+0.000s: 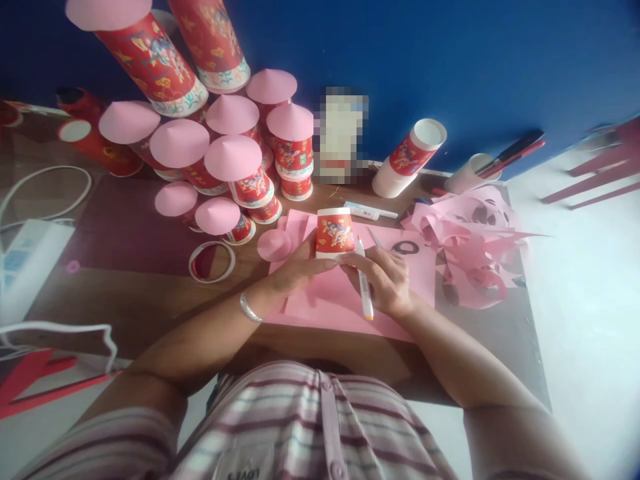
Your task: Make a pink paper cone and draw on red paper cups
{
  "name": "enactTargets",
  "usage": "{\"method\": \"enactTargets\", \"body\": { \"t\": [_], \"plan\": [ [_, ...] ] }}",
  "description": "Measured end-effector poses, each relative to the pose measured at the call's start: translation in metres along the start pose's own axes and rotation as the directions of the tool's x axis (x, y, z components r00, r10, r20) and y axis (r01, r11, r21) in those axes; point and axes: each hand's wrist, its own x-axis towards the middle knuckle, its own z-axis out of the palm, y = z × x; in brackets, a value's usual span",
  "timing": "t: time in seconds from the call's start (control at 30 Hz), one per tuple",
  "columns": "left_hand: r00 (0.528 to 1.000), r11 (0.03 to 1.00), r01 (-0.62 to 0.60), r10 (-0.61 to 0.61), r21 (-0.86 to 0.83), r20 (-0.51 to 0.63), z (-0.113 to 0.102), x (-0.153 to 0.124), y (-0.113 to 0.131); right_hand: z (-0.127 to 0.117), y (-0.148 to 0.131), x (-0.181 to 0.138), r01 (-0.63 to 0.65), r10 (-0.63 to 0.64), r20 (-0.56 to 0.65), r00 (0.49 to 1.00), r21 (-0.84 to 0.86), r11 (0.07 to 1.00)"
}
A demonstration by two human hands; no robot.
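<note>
My left hand [301,261] grips a red paper cup [334,233] with a printed figure and white bands at both ends. It is held above pink paper sheets [345,300], its wider end towards me. In my right hand [387,280] is a white marker [365,287] with an orange end; its fingers also touch the cup's lower edge. Scissors [405,247] with dark handles lie on the pink paper just beyond that hand. A small pink paper cone [274,245] lies to the left of the cup.
Several red cups with pink cone tops [233,159] stand at the left. A cup stack [410,159], a pen holder [473,175] and pink paper scraps [475,247] are at the right. A tape roll [212,262] and a white marker [371,211] lie on the table.
</note>
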Motion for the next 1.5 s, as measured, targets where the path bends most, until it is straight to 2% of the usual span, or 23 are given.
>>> {"method": "enactTargets", "body": {
  "t": [0.17, 0.27, 0.33, 0.4, 0.47, 0.53, 0.6, 0.7, 0.8, 1.1, 1.2, 1.37, 1.5],
  "plan": [
    [1.000, 0.999, -0.026, 0.027, 0.040, -0.012, -0.004, 0.001, -0.002, -0.003, -0.001, 0.001, -0.051, 0.053, -0.022, 0.998, 0.083, 0.995],
    [0.998, 0.993, -0.066, 0.065, 0.095, 0.011, -0.004, 0.002, -0.002, -0.009, -0.003, 0.002, -0.145, 0.157, -0.067, 0.985, 0.153, 0.977],
    [0.998, 0.989, -0.070, 0.070, 0.134, 0.005, -0.005, 0.003, -0.002, -0.014, -0.006, 0.004, -0.231, 0.250, -0.051, 0.967, 0.241, 0.943],
    [0.998, 0.985, -0.058, 0.059, 0.162, -0.006, -0.005, 0.003, -0.001, -0.017, -0.009, 0.006, -0.349, 0.367, 0.008, 0.930, 0.329, 0.878],
    [0.998, 0.981, -0.057, 0.060, 0.185, -0.012, -0.005, 0.003, -0.001, -0.019, -0.011, 0.007, -0.468, 0.491, 0.056, 0.870, 0.409, 0.783],
    [0.997, 0.978, -0.062, 0.068, 0.200, -0.025, -0.005, 0.002, 0.000, -0.020, -0.013, 0.007, -0.519, 0.554, 0.079, 0.829, 0.480, 0.708],
    [0.998, 0.979, -0.053, 0.061, 0.198, -0.031, -0.004, 0.002, 0.001, -0.020, -0.014, 0.008, -0.496, 0.533, 0.086, 0.842, 0.511, 0.702],
    [0.999, 0.983, -0.045, 0.048, 0.176, -0.013, -0.002, 0.002, 0.002, -0.020, -0.014, 0.011, -0.427, 0.445, 0.079, 0.892, 0.467, 0.774],
    [0.999, 0.986, -0.049, 0.049, 0.161, 0.000, -0.003, 0.002, 0.002, -0.022, -0.013, 0.014, -0.375, 0.381, 0.072, 0.922, 0.413, 0.830],
    [0.999, 0.986, -0.036, 0.041, 0.163, -0.025, -0.007, 0.002, -0.001, -0.023, -0.014, 0.016, -0.302, 0.302, 0.059, 0.952, 0.370, 0.879],
    [0.998, 0.984, -0.023, 0.032, 0.175, -0.049, -0.005, 0.002, 0.001, -0.022, -0.015, 0.016, -0.297, 0.298, 0.050, 0.953, 0.352, 0.888],
    [0.999, 0.983, -0.053, 0.053, 0.177, 0.004, -0.005, 0.003, 0.002, -0.021, -0.018, 0.014, -0.315, 0.318, 0.045, 0.947, 0.312, 0.896],
    [0.998, 0.981, -0.052, 0.054, 0.187, -0.008, -0.007, 0.003, 0.000, -0.020, -0.019, 0.014, -0.314, 0.315, 0.049, 0.948, 0.309, 0.898]
  ]
}}
